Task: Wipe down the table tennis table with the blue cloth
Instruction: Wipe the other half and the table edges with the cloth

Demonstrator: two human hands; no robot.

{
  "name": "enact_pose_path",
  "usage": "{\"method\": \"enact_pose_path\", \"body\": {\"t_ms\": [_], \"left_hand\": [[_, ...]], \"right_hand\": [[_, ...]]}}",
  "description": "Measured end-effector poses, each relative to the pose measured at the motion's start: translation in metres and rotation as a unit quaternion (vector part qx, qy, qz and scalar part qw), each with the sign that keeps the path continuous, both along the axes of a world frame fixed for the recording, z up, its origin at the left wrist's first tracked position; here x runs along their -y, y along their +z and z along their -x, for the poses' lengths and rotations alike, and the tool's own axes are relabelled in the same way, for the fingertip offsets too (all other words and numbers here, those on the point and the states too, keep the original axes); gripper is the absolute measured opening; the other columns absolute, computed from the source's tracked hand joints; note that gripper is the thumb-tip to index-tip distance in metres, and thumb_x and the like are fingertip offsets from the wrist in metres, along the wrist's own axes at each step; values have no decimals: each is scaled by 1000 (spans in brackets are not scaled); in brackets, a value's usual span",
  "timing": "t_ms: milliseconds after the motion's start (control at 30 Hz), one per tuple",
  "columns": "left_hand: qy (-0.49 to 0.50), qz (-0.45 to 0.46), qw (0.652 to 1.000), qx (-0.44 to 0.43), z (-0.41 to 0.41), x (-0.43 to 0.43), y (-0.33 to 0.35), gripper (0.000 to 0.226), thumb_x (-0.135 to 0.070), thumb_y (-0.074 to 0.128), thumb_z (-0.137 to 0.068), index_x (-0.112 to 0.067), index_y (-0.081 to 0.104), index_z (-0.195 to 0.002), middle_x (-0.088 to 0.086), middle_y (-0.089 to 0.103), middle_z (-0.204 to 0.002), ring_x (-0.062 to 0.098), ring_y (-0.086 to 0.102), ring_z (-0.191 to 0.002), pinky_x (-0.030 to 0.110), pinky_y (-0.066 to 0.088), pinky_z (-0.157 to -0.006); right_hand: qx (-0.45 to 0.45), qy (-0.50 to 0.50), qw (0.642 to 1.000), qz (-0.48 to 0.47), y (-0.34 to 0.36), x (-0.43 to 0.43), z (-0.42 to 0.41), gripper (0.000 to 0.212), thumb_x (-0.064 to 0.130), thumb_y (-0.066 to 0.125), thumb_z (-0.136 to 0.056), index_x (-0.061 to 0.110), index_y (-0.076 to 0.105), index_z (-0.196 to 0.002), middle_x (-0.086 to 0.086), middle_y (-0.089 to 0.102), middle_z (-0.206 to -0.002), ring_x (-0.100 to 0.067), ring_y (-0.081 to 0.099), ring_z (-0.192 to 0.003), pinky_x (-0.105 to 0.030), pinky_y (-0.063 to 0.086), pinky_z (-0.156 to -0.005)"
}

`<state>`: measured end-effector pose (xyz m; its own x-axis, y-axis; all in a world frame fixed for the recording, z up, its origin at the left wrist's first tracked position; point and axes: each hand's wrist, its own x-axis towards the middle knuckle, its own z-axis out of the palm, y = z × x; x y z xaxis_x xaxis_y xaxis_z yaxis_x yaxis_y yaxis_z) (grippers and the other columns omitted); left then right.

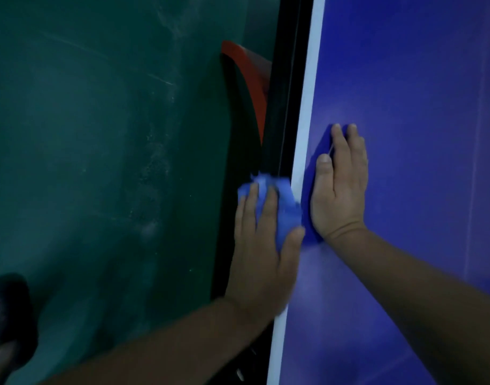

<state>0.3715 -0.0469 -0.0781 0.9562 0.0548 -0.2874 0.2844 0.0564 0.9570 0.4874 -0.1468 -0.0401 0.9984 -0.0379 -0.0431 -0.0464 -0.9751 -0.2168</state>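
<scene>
Fingers of the left hand lie curled over the blue cloth, slightly spread, with the thumb closed against the wad's near side. The cloth is bunched. Part of it pokes out past the fingertips and more bulges in the gap between forefinger and thumb. Under those fingers it sits against the black rim of the table tennis table, its thumb-side edge touching the white line along the top. This hand and the cloth are blurred.

The right hand lies palm down on the blue top just beside the cloth, on the far side of the white line. Its fingers are straight and held together and the thumb rests alongside the forefinger. It holds nothing.

Beyond the left hand's little finger lies a dull green floor, scuffed with pale marks. A red curved object shows beneath the table's edge, well ahead of the fingertips. A dark shoe sits on the floor by the left forearm.
</scene>
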Motion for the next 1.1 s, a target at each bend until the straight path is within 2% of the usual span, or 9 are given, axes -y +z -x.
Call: {"method": "enact_pose_path", "body": {"t_ms": [167,400,500,633,700,800,933,1033,1100], "left_hand": [[46,-26,999,-1,-123,-14,-6,74,-50,44,-95,-22,22,-160,5,16,-168,20,11,-154,46,16,-125],[2,15,999,31,4,-1,3,68,-56,42,-97,-65,-2,-149,-15,-1,-168,4,-3,-154,40,11,-126],[1,-2,1000,28,-30,-5,-1,72,-59,40,-95,-46,2,-155,-7,3,-169,7,-2,-154,41,9,-127],[-4,-52,998,26,-149,-21,-16,88,-63,42,-87,-25,13,-161,14,12,-167,30,13,-153,51,18,-122],[12,-51,998,21,-177,-24,-15,85,-58,49,-92,-20,15,-161,17,10,-167,32,11,-153,51,16,-122],[15,-25,999,22,-112,-13,-14,76,-47,49,-100,-21,11,-160,7,1,-169,21,-3,-156,46,6,-125],[-47,26,996,69,38,-2,-10,77,-38,46,-101,-34,-3,-160,-11,-10,-168,17,-14,-155,53,4,-125],[-52,55,997,13,26,-6,-6,79,-43,46,-97,-41,-6,-157,-16,-10,-167,10,-13,-154,49,4,-126],[-39,46,998,9,-16,-10,-9,82,-58,41,-91,-32,0,-158,-7,-4,-169,11,-9,-155,44,4,-126]], "right_hand": [[2,5,1000,-1,1,1,1,59,39,20,-102,19,27,-158,-4,14,-167,-20,6,-155,-48,7,-125],[6,6,1000,7,-1,3,0,61,39,19,-100,20,30,-157,-5,17,-167,-23,9,-154,-48,5,-125],[6,6,1000,8,0,3,0,61,40,19,-100,20,30,-157,-5,17,-167,-22,8,-155,-46,4,-126],[10,12,1000,11,1,2,-2,59,36,23,-101,17,30,-156,-8,18,-166,-26,11,-154,-48,7,-125],[9,9,1000,9,1,2,-2,57,30,27,-102,15,30,-156,-8,18,-166,-26,11,-154,-49,8,-125],[4,8,1000,12,0,2,-1,56,30,26,-103,17,28,-157,-6,16,-167,-24,9,-154,-47,7,-125],[11,5,1000,3,0,1,-1,55,29,27,-103,17,30,-157,-5,17,-167,-23,10,-154,-49,7,-125],[8,-2,1000,0,2,-1,0,55,28,27,-104,18,29,-157,-3,16,-167,-21,8,-154,-47,6,-125],[5,-3,1000,5,3,-3,1,55,29,27,-104,18,28,-157,-3,16,-167,-20,8,-154,-46,5,-126]]}}
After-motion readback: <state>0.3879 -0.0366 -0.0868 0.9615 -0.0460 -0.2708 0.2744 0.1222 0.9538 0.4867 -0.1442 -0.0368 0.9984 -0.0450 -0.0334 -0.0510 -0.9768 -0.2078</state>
